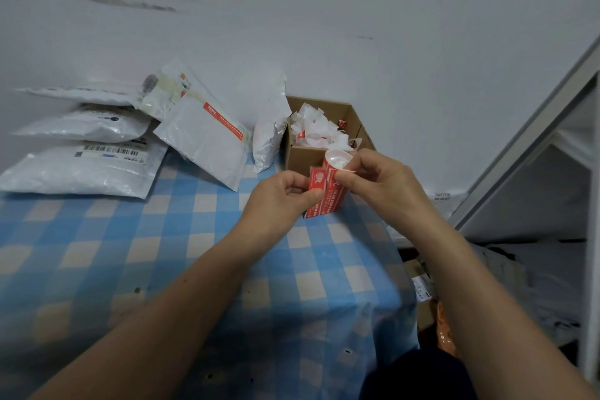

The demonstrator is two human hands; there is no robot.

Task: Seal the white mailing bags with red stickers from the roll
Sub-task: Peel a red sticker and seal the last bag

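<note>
Both my hands hold a strip of red stickers (324, 201) on white backing above the checked tablecloth, in front of the cardboard box. My left hand (282, 195) pinches the strip's lower left part between thumb and fingers. My right hand (373, 178) pinches the curled top end, where the glossy white backing (339, 160) peels away. Several white mailing bags (81, 169) lie piled at the back left. One bag (207, 136) with a red sticker across its flap leans on the pile. Another white bag (271, 136) stands against the box.
An open cardboard box (306, 157) holds crumpled white backing scraps. The blue and cream checked tablecloth (162, 253) covers the table, whose right edge drops off near my right forearm. A metal shelf frame (535, 146) stands at the right. A grey wall is behind.
</note>
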